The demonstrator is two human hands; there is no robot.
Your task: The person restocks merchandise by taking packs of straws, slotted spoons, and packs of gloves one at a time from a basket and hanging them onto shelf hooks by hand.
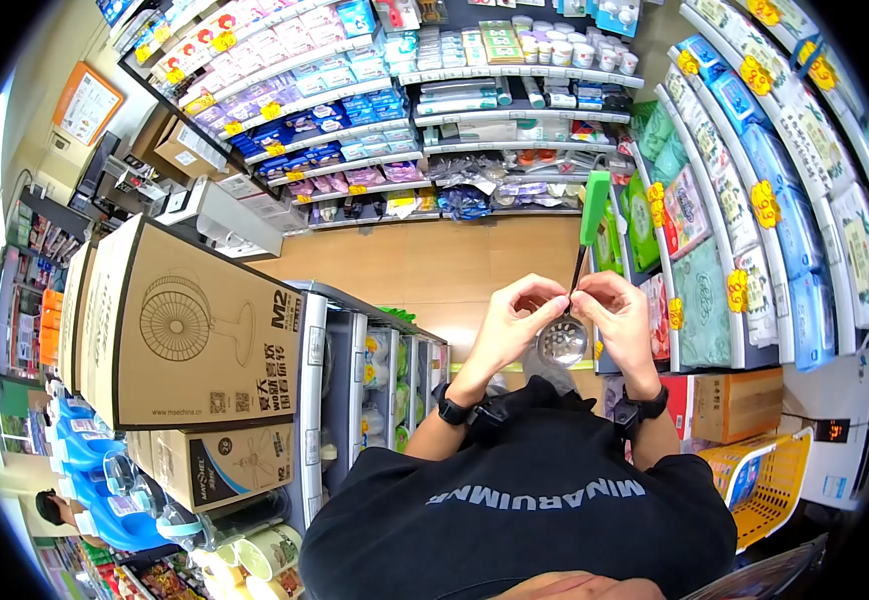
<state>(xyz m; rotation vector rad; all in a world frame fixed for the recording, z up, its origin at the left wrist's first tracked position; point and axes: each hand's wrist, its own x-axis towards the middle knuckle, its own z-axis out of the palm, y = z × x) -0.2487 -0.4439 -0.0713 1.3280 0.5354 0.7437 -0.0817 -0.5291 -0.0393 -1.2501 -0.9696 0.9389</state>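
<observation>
In front of my chest is a slotted ladle with a green handle (595, 205), a thin dark shaft and a round metal bowl (561, 342) pierced with holes. The handle points away from me and the bowl hangs nearest my body. My left hand (516, 318) is closed, thumb and fingertips pinched at the shaft just above the bowl. Right beside it, my right hand (614, 312) pinches the same spot from the other side. The fingertips of both hands nearly meet and cover part of the shaft.
Stocked shelves (514, 120) stand ahead across a tan floor (404, 265). Tissue packs (699, 290) fill shelves close on my right. A large fan box (204, 330) sits atop the left shelf unit. A yellow basket (764, 490) is at lower right. Another person (54, 508) is far left.
</observation>
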